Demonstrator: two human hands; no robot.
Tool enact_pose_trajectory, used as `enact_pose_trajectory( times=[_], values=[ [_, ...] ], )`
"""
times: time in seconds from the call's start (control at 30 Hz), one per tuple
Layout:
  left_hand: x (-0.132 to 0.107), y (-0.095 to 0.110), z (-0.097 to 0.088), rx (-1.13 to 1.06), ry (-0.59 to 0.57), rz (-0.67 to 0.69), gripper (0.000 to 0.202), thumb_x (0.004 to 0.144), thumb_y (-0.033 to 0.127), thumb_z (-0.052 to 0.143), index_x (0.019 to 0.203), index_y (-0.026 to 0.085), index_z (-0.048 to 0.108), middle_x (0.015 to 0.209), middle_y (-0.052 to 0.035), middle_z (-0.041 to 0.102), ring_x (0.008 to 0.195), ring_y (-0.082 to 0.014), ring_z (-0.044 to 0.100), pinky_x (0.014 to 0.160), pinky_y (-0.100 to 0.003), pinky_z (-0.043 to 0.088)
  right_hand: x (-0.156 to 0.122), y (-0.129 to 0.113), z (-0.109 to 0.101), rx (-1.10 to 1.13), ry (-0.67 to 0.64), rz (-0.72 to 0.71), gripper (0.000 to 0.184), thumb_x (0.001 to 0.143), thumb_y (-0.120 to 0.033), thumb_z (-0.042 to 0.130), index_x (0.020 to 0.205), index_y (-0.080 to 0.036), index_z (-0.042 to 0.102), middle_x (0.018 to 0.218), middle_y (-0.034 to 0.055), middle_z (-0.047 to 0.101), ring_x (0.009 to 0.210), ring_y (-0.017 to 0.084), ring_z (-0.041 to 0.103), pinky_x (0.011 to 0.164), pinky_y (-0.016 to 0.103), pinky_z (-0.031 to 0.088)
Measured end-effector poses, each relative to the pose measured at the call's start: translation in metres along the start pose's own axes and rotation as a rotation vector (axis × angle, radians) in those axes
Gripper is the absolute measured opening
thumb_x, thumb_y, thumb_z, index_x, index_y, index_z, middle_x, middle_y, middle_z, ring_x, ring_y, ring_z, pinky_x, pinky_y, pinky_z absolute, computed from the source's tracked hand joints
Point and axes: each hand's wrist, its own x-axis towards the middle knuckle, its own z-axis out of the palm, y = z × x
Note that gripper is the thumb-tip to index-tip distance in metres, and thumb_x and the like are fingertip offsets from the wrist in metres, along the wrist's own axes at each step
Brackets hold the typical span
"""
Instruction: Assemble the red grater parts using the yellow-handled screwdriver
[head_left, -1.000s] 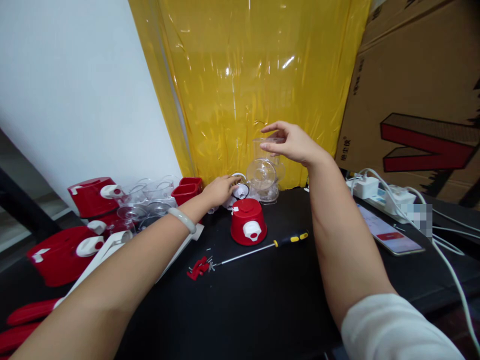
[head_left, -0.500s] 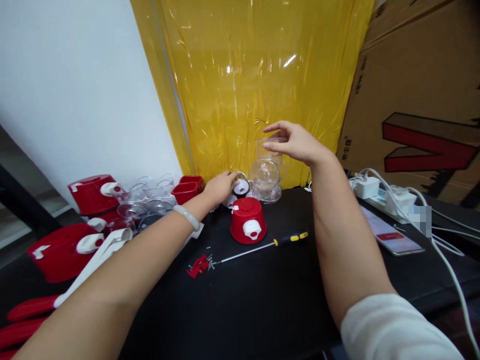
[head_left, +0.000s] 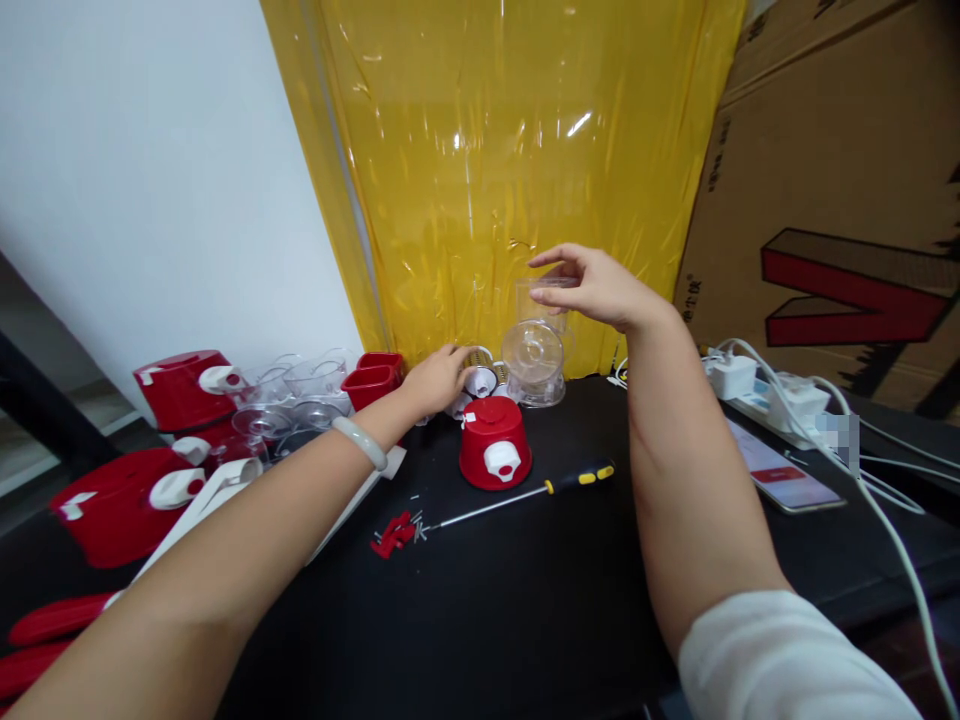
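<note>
My left hand (head_left: 441, 380) reaches to the back of the black table. Its fingers curl round a metal grater drum (head_left: 480, 376) with a white end, partly hidden by the hand. My right hand (head_left: 589, 285) is at the upper tube of a clear plastic housing (head_left: 534, 350), thumb in front and fingers behind; their exact contact is hard to see. Between my arms a red base (head_left: 495, 445) with a white knob stands upright. In front of it lies a screwdriver (head_left: 525, 500), its tip by small red parts (head_left: 396, 535) and loose screws.
At left are more red bases (head_left: 124, 505), clear plastic parts (head_left: 319, 378), red containers (head_left: 373, 380) and red-and-white handles (head_left: 60, 618). A phone (head_left: 784, 470), a power strip (head_left: 765, 405) and white cables lie at right. Yellow film (head_left: 480, 150) and a cardboard box (head_left: 832, 180) stand behind.
The grater drum has tilted under my left hand, showing more of its gold side. The clear housing and my right hand have shifted slightly right together.
</note>
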Motion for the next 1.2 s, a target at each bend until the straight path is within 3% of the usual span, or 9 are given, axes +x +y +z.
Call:
enact_pose_trajectory(
  times=[0.17, 0.3, 0.47, 0.6, 0.83, 1.03, 1.2],
  values=[
    [-0.022, 0.018, -0.017, -0.086, 0.191, 0.062, 0.045, 0.103, 0.044, 0.041, 0.131, 0.015, 0.061, 0.122, -0.0150, 0.060, 0.121, -0.0314, 0.053, 0.109, -0.050, 0.042, -0.013, 0.004, -0.026, -0.017, -0.144, 0.063, 0.059, 0.063, -0.035, 0.091, 0.116, -0.024, 0.070, 0.099, 0.0099, 0.073, 0.101, 0.031, 0.070, 0.092, 0.052, 0.059],
    [-0.049, 0.037, -0.024, -0.192, 0.068, 0.134, 0.043, 0.101, 0.050, 0.045, 0.124, 0.019, 0.063, 0.120, -0.0129, 0.058, 0.118, -0.0298, 0.053, 0.109, -0.050, 0.042, -0.014, 0.021, -0.041, -0.080, -0.237, 0.141, 0.064, 0.057, -0.038, 0.094, 0.116, -0.025, 0.071, 0.095, 0.0086, 0.076, 0.091, 0.029, 0.073, 0.086, 0.050, 0.061],
    [-0.071, 0.049, -0.020, -0.312, -0.137, 0.087, 0.064, 0.092, 0.063, 0.056, 0.138, 0.018, 0.053, 0.131, -0.0161, 0.056, 0.125, -0.0337, 0.052, 0.109, -0.052, 0.043, -0.004, 0.041, -0.036, -0.264, -0.314, 0.209, 0.072, 0.058, -0.048, 0.092, 0.121, -0.023, 0.068, 0.087, 0.0075, 0.075, 0.073, 0.024, 0.072, 0.066, 0.041, 0.063],
    [-0.075, 0.049, -0.016, -0.456, -0.212, 0.022, 0.080, 0.084, 0.066, 0.065, 0.143, 0.016, 0.044, 0.142, -0.0195, 0.054, 0.131, -0.0357, 0.054, 0.112, -0.052, 0.042, 0.001, 0.039, -0.027, -0.393, -0.371, 0.338, 0.084, 0.058, -0.049, 0.092, 0.131, -0.021, 0.063, 0.101, 0.0095, 0.076, 0.084, 0.024, 0.073, 0.070, 0.034, 0.063],
    [-0.073, 0.045, -0.008, -0.748, -0.310, -0.135, 0.090, 0.081, 0.059, 0.070, 0.149, 0.014, 0.031, 0.151, -0.0219, 0.049, 0.136, -0.0332, 0.054, 0.115, -0.050, 0.042, 0.000, 0.031, -0.023, -0.496, -0.393, 0.465, 0.097, 0.058, -0.053, 0.092, 0.142, -0.022, 0.056, 0.121, 0.0144, 0.072, 0.099, 0.031, 0.073, 0.072, 0.037, 0.065],
    [-0.084, 0.054, -0.025, -0.708, -0.224, -0.084, 0.082, 0.085, 0.054, 0.068, 0.147, 0.017, 0.031, 0.155, -0.0217, 0.044, 0.141, -0.0347, 0.048, 0.118, -0.052, 0.040, -0.004, 0.027, -0.022, -0.497, -0.390, 0.550, 0.104, 0.055, -0.052, 0.093, 0.146, -0.023, 0.052, 0.129, 0.0157, 0.068, 0.099, 0.031, 0.073, 0.066, 0.035, 0.065],
    [-0.109, 0.034, -0.077, -0.676, 0.025, -0.121, 0.072, 0.086, 0.052, 0.070, 0.143, 0.022, 0.036, 0.155, -0.0184, 0.045, 0.141, -0.0360, 0.048, 0.115, -0.053, 0.043, -0.006, 0.033, -0.023, -0.439, -0.373, 0.612, 0.107, 0.053, -0.051, 0.094, 0.147, -0.025, 0.049, 0.127, 0.0166, 0.069, 0.101, 0.033, 0.073, 0.065, 0.037, 0.066]
  ],
)
